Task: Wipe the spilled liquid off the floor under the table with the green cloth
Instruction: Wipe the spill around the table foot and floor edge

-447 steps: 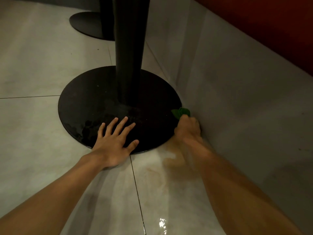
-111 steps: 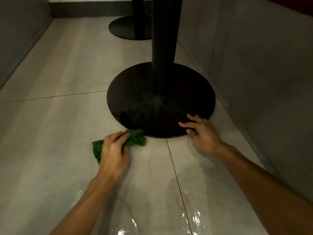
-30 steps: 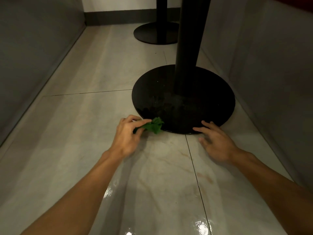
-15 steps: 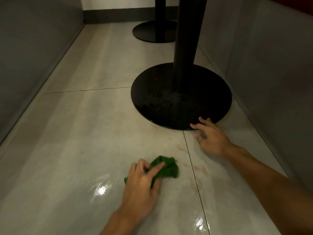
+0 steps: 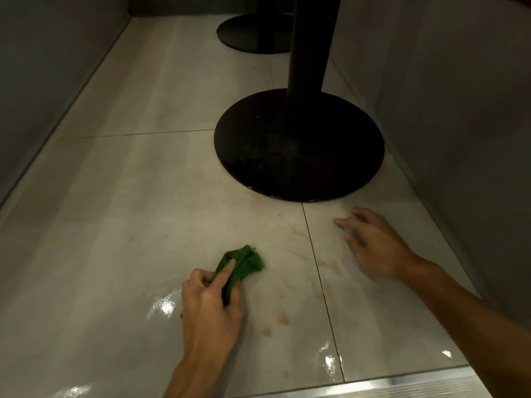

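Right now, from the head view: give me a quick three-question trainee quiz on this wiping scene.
1. True or false: the right hand grips the green cloth.
2. Where do brownish spots remain? A) on the table's post B) on the floor right of the left hand C) on the side wall
3. Short answer: does the cloth touch the round black table base?
Key: 1 false, the left hand grips it; 2 B; 3 no, it lies apart from it.

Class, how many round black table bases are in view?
2. The near base lies just beyond the right hand; the far base sits farther back, partly behind the pole. Others may be unseen.
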A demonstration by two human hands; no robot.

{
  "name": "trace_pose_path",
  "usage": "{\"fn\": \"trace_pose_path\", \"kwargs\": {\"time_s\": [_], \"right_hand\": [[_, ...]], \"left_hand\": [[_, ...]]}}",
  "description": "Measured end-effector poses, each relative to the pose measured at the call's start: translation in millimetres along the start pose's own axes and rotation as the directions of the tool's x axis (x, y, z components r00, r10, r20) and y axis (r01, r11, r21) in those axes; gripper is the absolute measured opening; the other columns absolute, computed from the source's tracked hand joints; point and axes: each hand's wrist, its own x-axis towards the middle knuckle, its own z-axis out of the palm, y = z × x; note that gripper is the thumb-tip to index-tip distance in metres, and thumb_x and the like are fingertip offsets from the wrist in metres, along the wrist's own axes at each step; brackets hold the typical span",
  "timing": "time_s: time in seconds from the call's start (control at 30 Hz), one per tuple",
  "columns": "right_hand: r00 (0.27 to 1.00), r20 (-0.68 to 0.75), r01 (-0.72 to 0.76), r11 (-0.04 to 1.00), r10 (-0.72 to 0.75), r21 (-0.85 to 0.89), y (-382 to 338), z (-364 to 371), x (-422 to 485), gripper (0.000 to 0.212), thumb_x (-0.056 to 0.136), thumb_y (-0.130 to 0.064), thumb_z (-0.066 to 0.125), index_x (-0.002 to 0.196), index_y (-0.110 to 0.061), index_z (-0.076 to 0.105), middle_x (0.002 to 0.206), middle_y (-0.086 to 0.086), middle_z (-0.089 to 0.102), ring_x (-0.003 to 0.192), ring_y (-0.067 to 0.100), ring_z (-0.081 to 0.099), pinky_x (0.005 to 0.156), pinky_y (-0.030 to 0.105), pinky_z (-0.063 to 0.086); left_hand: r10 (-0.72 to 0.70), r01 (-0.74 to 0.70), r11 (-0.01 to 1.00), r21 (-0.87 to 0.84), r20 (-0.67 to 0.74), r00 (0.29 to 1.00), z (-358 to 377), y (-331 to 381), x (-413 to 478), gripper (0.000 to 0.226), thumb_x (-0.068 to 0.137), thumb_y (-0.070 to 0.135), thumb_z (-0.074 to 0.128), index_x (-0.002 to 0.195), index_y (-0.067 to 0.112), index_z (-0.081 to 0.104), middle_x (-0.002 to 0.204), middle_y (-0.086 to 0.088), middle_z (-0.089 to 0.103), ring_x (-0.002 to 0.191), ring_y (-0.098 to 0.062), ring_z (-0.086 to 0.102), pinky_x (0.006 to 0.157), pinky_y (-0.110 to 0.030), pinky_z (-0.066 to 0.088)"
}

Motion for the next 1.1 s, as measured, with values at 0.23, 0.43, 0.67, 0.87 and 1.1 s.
{"fn": "trace_pose_path", "kwargs": {"time_s": [0.23, 0.43, 0.67, 0.87, 1.1], "right_hand": [[1.000, 0.000, -0.018, 0.999, 0.018, 0.037, -1, 5, -4, 0.040, 0.098, -0.024, 0.047, 0.136, -0.035, 0.049, 0.154, -0.001, 0.025, 0.141, 0.019, 0.025, 0.116, 0.034, 0.023], [0.999, 0.035, -0.034, 0.976, 0.027, 0.214, 1, -10, -16, 0.032, 0.096, -0.016, 0.054, 0.128, -0.020, 0.060, 0.148, 0.002, 0.034, 0.130, 0.008, 0.037, 0.103, 0.014, 0.024], [0.993, -0.075, -0.083, 0.984, 0.095, 0.160, 39, -14, -62, 0.029, 0.089, -0.017, 0.064, 0.112, -0.034, 0.066, 0.139, 0.005, 0.046, 0.130, 0.024, 0.045, 0.109, 0.037, 0.037], [0.988, -0.097, -0.110, 0.991, 0.117, 0.078, 41, 2, -83, 0.040, 0.093, -0.021, 0.057, 0.130, -0.035, 0.055, 0.154, 0.002, 0.032, 0.144, 0.022, 0.022, 0.116, 0.043, 0.023], [0.976, -0.153, -0.137, 0.984, 0.154, 0.116, 34, 4, -85, 0.034, 0.096, -0.024, 0.053, 0.128, -0.034, 0.057, 0.153, 0.001, 0.034, 0.144, 0.023, 0.022, 0.116, 0.043, 0.023]], "left_hand": [[0.042, -0.011, 0.993, -0.114, 0.277, 0.960, 39, 67, -92, 0.046, 0.073, 0.033, 0.068, 0.117, 0.042, 0.059, 0.110, 0.012, 0.036, 0.094, -0.006, 0.038, 0.072, -0.012, 0.041], [0.045, 0.065, 0.967, -0.244, 0.419, 0.907, 52, 96, -96, 0.045, 0.062, 0.027, 0.086, 0.098, 0.045, 0.068, 0.084, 0.019, 0.039, 0.077, 0.006, 0.035, 0.070, -0.006, 0.044], [-0.106, 0.163, 0.920, -0.357, 0.175, 0.979, 23, 70, 29, 0.025, 0.089, 0.009, 0.063, 0.109, 0.022, 0.071, 0.092, 0.000, 0.061, 0.078, -0.003, 0.057, 0.071, 0.003, 0.034], [0.176, -0.193, 0.979, 0.064, 0.203, 0.963, 58, 43, 119, 0.029, 0.093, 0.020, 0.057, 0.119, 0.030, 0.065, 0.115, -0.006, 0.054, 0.105, -0.031, 0.048, 0.093, -0.038, 0.040], [0.423, -0.418, 0.902, -0.105, 0.401, 0.812, 80, 65, 68, 0.029, 0.091, 0.022, 0.060, 0.116, 0.033, 0.067, 0.127, 0.004, 0.051, 0.116, -0.022, 0.038, 0.100, -0.039, 0.029]]}}
